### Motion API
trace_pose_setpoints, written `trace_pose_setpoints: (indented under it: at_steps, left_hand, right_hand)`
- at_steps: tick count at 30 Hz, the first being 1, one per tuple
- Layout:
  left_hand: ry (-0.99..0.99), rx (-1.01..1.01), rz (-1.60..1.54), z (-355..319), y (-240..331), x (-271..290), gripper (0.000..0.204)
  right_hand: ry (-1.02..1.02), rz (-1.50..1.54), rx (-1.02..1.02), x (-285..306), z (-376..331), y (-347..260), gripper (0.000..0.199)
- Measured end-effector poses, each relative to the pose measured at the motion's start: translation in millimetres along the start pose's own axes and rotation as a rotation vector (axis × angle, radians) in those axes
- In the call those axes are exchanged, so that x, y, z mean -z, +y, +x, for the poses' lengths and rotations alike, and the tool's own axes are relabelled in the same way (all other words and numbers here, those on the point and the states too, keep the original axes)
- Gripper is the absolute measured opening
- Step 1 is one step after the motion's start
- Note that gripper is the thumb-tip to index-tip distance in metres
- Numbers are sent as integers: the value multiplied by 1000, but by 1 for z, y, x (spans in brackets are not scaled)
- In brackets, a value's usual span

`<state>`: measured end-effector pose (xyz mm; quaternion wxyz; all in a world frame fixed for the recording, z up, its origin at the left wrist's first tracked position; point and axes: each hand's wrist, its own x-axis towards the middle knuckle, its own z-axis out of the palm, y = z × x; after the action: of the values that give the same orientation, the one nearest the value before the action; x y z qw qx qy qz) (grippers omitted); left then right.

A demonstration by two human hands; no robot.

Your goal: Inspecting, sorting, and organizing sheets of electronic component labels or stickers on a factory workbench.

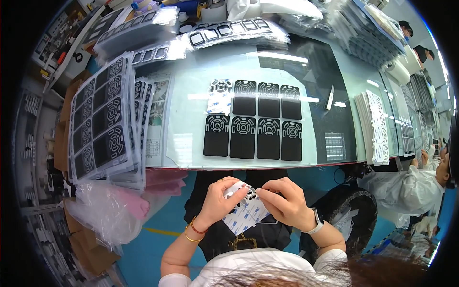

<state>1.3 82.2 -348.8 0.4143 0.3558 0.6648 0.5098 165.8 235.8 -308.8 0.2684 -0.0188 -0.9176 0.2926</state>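
Note:
Just off the table's near edge, over my lap, my left hand [221,200] is closed on a white die-cut adhesive pad [243,217] with blue print and ring-shaped cut-outs at its upper end. My right hand [288,201] has its thumb and forefinger pinched at the cut-out end; whether they grip the pad itself or a small piece of it, I cannot tell. Ahead on the table, black die-cut pads [242,141] with similar cut-outs lie in two rows. At the far left of these, one pad [220,99] shows a white, blue-printed face.
The glass-topped table [186,138] carries stacked black pad sheets [95,119] at left and a white stack [375,126] at right. A utility knife [330,98] lies on the dark mat [313,71]. Bagged frames [234,32] sit behind. A co-worker [411,184] is at right.

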Motion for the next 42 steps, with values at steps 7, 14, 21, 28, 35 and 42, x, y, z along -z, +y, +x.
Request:
trace_pose_setpoints:
  at_steps: [7,14,21,28,35,42]
  left_hand:
    - [-33,45,-132,-1,-5,0,27]
    - [-40,3,-109,-2,-8,-1,29]
    - [-3,-151,34,-1,-4,-3,33]
    - [144,-512,352,-10,15,-8,53]
    - [185,-673,498,-13,22,-10,62]
    - [183,-701,489,-14,19,-10,64]
  right_hand:
    - [0,157,-154,0,-6,3,69]
    - [-153,248,-332,6,-4,12,53]
    - [-238,264,-258,8,1,20,41]
    - [-255,161,-102,14,2,11,46]
    - [-149,44,43,13,-6,10,38]
    - [-136,3,54,16,-10,11,37]
